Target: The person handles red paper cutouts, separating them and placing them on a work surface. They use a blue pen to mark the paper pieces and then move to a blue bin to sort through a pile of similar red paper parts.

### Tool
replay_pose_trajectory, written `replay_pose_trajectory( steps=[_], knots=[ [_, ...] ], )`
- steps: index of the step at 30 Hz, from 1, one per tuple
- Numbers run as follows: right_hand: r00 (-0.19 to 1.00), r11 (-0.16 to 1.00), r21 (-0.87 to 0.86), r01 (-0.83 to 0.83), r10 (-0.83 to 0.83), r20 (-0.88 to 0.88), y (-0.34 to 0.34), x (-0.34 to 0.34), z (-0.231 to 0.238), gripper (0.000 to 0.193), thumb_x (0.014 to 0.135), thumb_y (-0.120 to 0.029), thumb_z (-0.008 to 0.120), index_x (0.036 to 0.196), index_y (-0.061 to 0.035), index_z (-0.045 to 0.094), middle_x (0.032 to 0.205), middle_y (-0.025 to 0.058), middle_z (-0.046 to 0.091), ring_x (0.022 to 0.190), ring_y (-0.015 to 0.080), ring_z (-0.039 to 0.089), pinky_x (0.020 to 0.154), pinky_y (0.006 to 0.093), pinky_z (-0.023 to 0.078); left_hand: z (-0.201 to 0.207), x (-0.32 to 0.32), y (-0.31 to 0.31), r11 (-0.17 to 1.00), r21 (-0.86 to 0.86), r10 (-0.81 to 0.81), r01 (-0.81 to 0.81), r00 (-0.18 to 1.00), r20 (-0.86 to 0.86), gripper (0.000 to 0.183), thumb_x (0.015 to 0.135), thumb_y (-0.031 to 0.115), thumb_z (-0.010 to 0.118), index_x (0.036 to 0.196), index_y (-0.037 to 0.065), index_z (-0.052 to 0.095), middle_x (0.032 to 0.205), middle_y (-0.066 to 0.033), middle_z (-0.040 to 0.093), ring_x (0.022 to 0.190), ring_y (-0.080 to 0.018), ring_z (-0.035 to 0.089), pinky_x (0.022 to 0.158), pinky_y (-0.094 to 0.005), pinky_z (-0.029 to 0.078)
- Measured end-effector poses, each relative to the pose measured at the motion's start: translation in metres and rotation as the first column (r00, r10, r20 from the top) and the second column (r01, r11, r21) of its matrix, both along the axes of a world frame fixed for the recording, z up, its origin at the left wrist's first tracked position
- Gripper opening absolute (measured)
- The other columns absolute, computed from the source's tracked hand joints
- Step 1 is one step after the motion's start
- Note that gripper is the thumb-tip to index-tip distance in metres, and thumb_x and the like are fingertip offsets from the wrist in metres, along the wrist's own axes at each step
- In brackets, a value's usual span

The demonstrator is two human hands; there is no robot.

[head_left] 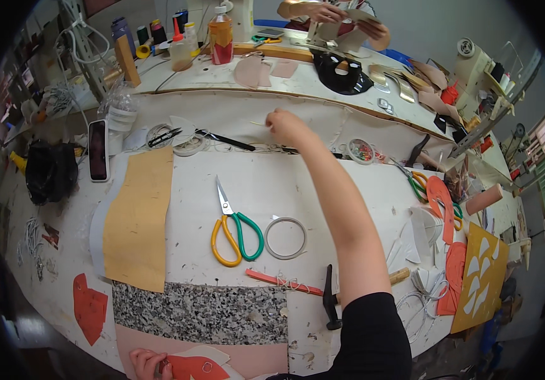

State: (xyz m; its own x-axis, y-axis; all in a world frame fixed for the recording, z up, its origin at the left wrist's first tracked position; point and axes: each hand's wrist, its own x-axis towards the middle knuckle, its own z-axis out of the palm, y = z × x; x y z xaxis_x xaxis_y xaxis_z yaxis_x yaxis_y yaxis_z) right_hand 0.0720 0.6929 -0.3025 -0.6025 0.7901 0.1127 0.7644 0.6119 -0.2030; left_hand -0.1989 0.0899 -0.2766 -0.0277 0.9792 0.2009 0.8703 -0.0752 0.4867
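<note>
My right hand [285,126] is stretched far across the table, up by the raised back shelf. Its fingers are pinched on a thin pale strip [257,123] that sticks out to the left. At the lower edge, my left hand [146,363] has its fingers curled at the left end of a red leather piece [198,367] with a small ring-shaped mark and a white layer behind it. This piece rests over a pink sheet [253,356]. Scissors [228,231] with one yellow and one green handle lie partly open mid-table, left of my right forearm, beside a clear tape roll [286,238].
A hammer [330,297] lies partly under my right arm. Tan sheet [138,218], stone slab [200,311] and phone [98,151] are on the left. Red leather pieces [453,272] and a yellow board [480,278] sit right. Behind the shelf, another person's hands [323,12] hold flat pieces.
</note>
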Motion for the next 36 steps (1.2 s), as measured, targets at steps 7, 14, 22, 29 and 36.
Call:
replay_pose_trajectory(
  steps=[7,14,22,29,36],
  knots=[
    [0.995,0.996,0.065,-0.06,0.065,-0.076,-0.046,-0.057,0.016,0.043,0.074,-0.029,0.077,0.104,-0.0016,0.066,0.111,0.0146,0.057,0.111,0.0313,0.053,0.088,0.0437,0.048,0.002,0.0,-0.005,0.998,-0.064,0.021,-0.02,1.0,0.004,0.025,0.078,0.013,0.067,0.101,0.003,0.065,0.093,-0.0092,0.059,0.091,-0.0269,0.053,0.085,-0.0401,0.042],
    [0.563,0.638,0.163,-0.752,0.752,-0.343,-0.231,-0.181,0.016,0.088,0.075,-0.053,0.072,0.14,-0.0044,0.038,0.139,0.0235,0.043,0.133,0.0381,0.037,0.107,0.0485,0.033,0.004,-0.007,-0.006,0.999,0.03,0.033,-0.033,0.999,0.014,0.032,0.072,0.018,0.075,0.101,0.006,0.067,0.093,-0.0068,0.062,0.089,-0.0263,0.056,0.084,-0.0378,0.045],
    [0.858,0.792,-0.332,-0.513,0.481,-0.18,-0.302,-0.242,0.022,0.06,0.085,-0.037,0.066,0.132,-0.0035,0.047,0.136,0.0199,0.048,0.13,0.0349,0.043,0.104,0.0424,0.039,-0.01,-0.006,-0.04,0.89,0.406,0.224,-0.207,0.975,0.007,0.059,0.072,0.021,0.078,0.119,-0.001,0.05,0.111,-0.0154,0.058,0.097,-0.0315,0.055,0.089,-0.0394,0.042],
    [0.862,0.888,0.091,-0.451,0.459,-0.214,-0.318,-0.23,0.0,0.066,0.079,-0.037,0.07,0.135,-0.0115,0.047,0.14,0.0119,0.048,0.133,0.0319,0.041,0.105,0.0511,0.037,-0.002,-0.121,-0.032,0.721,0.268,0.627,-0.639,0.766,0.141,0.079,0.077,0.036,0.075,0.134,-0.005,0.04,0.123,-0.0214,0.053,0.12,-0.0383,0.041,0.102,-0.0479,0.033],
    [0.89,0.941,-0.038,-0.336,0.304,-0.338,-0.298,-0.232,-0.006,0.044,0.08,-0.028,0.07,0.118,-0.0081,0.061,0.12,0.01,0.064,0.107,0.0325,0.062,0.087,0.041,0.05,-0.026,-0.202,-0.018,0.735,-0.31,0.548,-0.603,0.798,-0.251,0.135,0.051,0.073,0.076,0.148,0.0,0.017,0.153,-0.0224,0.017,0.143,-0.0396,0.007,0.113,-0.0569,0.008]
  ],
)
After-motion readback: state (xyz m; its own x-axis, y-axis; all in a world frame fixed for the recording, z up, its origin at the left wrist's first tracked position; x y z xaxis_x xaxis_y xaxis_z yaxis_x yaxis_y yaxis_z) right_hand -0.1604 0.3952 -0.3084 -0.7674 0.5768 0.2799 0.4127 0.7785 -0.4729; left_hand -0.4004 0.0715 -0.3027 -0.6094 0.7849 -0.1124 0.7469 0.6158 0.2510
